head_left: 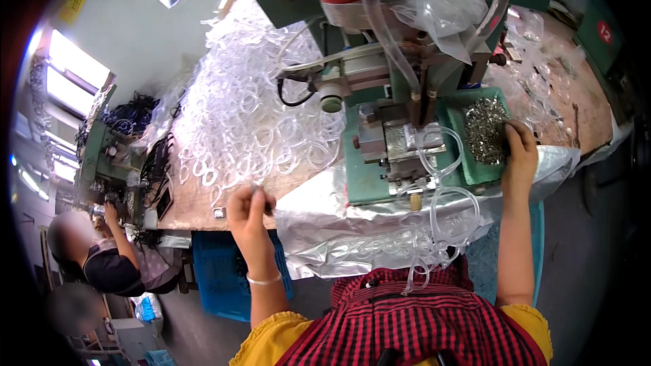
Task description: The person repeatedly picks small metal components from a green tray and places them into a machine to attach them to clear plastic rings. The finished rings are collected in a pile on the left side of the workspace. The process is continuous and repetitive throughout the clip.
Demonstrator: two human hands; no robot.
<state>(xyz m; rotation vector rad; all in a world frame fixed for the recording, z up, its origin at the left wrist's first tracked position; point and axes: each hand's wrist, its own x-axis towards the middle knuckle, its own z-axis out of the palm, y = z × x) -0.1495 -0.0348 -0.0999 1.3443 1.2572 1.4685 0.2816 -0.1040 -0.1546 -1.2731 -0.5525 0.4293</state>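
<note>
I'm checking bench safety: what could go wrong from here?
The right hand might tip the green tray at its fingers, spilling metal parts. Clear loops hanging between the machine and the apron could snag. The left hand might brush the small metal piece off the table.

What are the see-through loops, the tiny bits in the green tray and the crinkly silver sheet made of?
Loops: probably soft plastic, clear and glossy; light shines through their curves.
Tiny bits: likely metal, silvery; they glint.
Silver sheet: foil or silvered plastic, I can't tell which; its creases catch bright light.
</note>
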